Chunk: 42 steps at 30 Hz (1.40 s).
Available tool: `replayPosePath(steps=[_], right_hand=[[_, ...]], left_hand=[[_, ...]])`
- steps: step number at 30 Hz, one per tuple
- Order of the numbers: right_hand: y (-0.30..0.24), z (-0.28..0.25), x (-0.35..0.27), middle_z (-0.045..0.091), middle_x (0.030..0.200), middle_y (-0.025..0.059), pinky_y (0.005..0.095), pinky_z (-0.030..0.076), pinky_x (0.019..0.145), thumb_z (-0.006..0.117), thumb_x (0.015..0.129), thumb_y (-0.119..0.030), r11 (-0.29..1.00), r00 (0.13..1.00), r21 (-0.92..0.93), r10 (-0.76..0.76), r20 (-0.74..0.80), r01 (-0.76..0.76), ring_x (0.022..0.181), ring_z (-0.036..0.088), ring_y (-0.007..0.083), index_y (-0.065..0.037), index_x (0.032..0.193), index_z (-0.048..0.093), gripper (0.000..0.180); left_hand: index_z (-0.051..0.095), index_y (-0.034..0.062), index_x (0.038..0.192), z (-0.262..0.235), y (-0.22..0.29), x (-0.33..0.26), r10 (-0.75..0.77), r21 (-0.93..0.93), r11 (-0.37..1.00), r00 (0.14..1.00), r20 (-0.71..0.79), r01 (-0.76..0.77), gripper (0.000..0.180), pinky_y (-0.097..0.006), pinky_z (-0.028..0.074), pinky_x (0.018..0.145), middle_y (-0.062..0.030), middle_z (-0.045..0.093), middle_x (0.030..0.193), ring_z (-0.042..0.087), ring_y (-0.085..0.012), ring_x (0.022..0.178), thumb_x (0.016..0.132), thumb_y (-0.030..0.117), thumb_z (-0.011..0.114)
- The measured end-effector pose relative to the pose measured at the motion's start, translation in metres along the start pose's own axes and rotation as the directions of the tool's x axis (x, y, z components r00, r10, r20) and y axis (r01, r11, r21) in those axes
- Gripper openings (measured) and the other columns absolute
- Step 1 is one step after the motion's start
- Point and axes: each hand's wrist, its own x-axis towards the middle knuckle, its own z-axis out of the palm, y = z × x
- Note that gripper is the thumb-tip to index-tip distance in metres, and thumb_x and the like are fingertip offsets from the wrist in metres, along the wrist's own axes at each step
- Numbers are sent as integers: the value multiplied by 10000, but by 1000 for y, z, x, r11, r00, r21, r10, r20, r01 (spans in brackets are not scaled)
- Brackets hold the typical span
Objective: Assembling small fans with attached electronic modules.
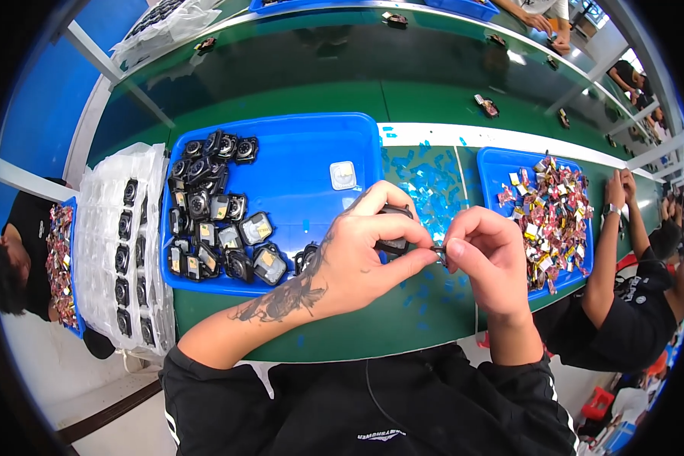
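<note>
My left hand (pixel 357 247) is closed around a black watch case (pixel 395 245), which it partly hides. Thumb and fingers of my right hand (pixel 488 262) pinch together beside it, at a small dark piece (pixel 439 256) between the two hands. Whether that piece is joined to the case I cannot tell. Under and left of my left hand lies a blue tray (pixel 311 152) with several black watch cases (pixel 199 204) heaped on its left side. A square pale-faced piece (pixel 343 175) sits alone in its right part.
Small blue film pieces (pixel 425 178) litter the green table (pixel 342 327). On the right, a blue tray (pixel 494 169) holds a pile of small reddish and yellow parts (pixel 547 220). A clear plastic blister tray (pixel 102 251) with watch cases stands left. Several co-workers work nearby; one person's forearms (pixel 604 251) reach in at right.
</note>
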Motion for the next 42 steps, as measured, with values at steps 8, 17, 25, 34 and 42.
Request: replayPosePath(steps=[8, 17, 25, 34, 42], right_hand=[[-1, -8, 5, 564, 767, -32, 184, 358, 602, 580, 961, -119, 963, 955, 21, 263, 137, -268, 686, 467, 16, -15, 885, 606, 131], [-6, -2, -2, 601, 851, 26, 219, 464, 699, 591, 950, -54, 975, 1000, -222, 6, 25, 0, 765, 556, 76, 28, 930, 613, 86], [-11, -6, -2, 590, 834, 27, 232, 483, 704, 592, 937, -45, 936, 998, -352, -3, 64, 26, 752, 568, 90, 38, 909, 611, 89], [21, -1, 13, 605, 825, 98, 295, 487, 649, 601, 905, -1, 740, 960, -664, -252, -122, 110, 723, 608, 184, -13, 935, 582, 37], [20, -10, 6, 652, 886, 85, 270, 491, 628, 657, 840, 40, 611, 889, -777, -428, -162, 152, 747, 624, 151, -34, 964, 674, 146]], left_hand=[[709, 28, 875, -2, -3, 1, 225, 234, 945, 974, 37, -228, 141, -291, 477, 714, -91, 552, 989, 572, -168, 843, 749, 16, 772], [702, 4, 891, -2, -7, -1, 56, 67, 996, 998, 37, -59, 142, -276, 478, 759, -87, 545, 989, 572, -162, 890, 767, 30, 766], [705, 6, 877, -3, -6, 0, 32, 68, 997, 998, 55, -36, 133, -281, 484, 753, -82, 548, 983, 583, -165, 883, 759, 22, 764], [716, 28, 847, 1, -4, 2, 214, 286, 936, 977, 1, -205, 134, -292, 486, 689, -85, 566, 938, 596, -178, 800, 732, 25, 786], [717, -5, 906, 5, -15, 0, -16, -63, 998, 993, -115, 9, 124, -230, 463, 725, -59, 599, 944, 579, -104, 857, 790, -26, 753]])
